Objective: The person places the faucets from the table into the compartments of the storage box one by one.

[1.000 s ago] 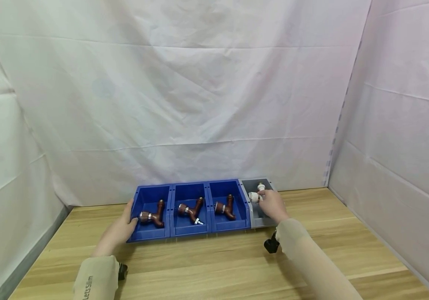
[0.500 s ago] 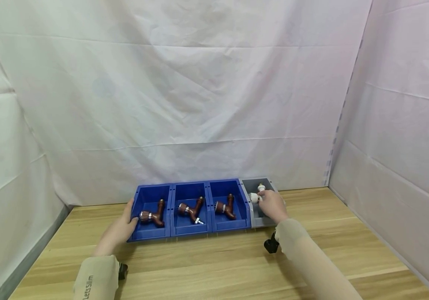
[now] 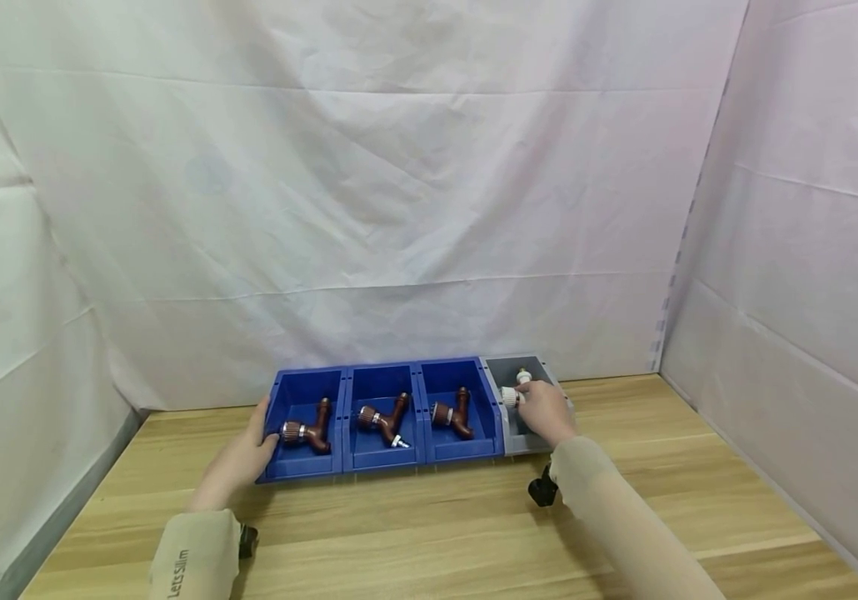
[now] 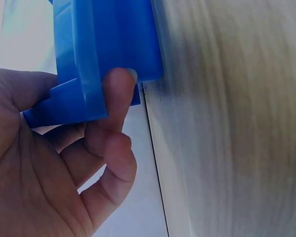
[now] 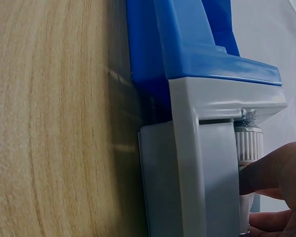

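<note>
My left hand (image 3: 249, 446) holds the left side of the end blue bin (image 4: 79, 59), thumb over its wall and fingers curled against the outside. In this bin lies a brown tap (image 3: 312, 432) with a ribbed knob. At the other end of the row, my right hand (image 3: 546, 412) reaches into the grey bin (image 5: 187, 148). Its thumb and fingers pinch a white tap (image 5: 249, 143) around the body, leaving the ribbed white knob showing toward the blue bins. The tap's brass-tipped end shows beyond the fingers in the head view; its lower part is hidden by the hand.
Between the hands, a middle blue bin (image 3: 357, 382) holds a brown tap (image 3: 384, 421) with a metal nozzle. Another blue bin (image 3: 436, 375) beside it holds a brown tap (image 3: 455, 417). The joined row stands on a wooden table (image 3: 429, 533) near the white curtain (image 3: 399, 208).
</note>
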`<state>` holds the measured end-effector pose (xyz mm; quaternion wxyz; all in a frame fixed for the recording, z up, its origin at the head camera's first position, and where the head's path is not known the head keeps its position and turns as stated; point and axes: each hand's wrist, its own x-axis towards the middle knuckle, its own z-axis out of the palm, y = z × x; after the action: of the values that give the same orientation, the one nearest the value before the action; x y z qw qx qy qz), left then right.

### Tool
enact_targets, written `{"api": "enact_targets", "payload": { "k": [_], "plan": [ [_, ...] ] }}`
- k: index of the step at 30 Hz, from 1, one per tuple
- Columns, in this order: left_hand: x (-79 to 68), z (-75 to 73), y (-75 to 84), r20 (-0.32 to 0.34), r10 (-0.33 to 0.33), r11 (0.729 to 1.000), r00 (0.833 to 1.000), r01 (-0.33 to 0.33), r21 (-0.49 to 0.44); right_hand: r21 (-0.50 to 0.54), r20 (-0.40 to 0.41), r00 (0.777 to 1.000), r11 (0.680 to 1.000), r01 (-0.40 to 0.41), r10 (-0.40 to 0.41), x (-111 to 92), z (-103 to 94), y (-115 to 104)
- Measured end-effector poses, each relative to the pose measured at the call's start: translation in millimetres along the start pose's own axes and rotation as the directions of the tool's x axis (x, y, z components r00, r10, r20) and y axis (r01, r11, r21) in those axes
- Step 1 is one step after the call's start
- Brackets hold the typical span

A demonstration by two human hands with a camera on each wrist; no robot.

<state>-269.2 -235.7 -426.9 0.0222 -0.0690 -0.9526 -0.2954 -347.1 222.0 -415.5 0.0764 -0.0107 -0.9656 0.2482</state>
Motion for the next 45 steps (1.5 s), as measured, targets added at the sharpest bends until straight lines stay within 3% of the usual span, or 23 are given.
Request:
{"api": "enact_targets", "payload": {
  "k": [31, 45],
  "plan": [
    [-1.1, 1.1, 0.5, 0.001, 0.000, 1.000, 1.000, 0.000, -0.013, 0.004, 0.065, 0.998, 1.000, -0.011, 0.011, 1.8, 1.7, -0.7],
    [-1.1, 1.3, 0.1, 0.010, -0.001, 1.000, 1.000, 0.002, -0.024, -0.022, 0.041, 0.999, 1.000, 0.011, -0.010, 1.0, 1.4, -1.4]
  ]
}}
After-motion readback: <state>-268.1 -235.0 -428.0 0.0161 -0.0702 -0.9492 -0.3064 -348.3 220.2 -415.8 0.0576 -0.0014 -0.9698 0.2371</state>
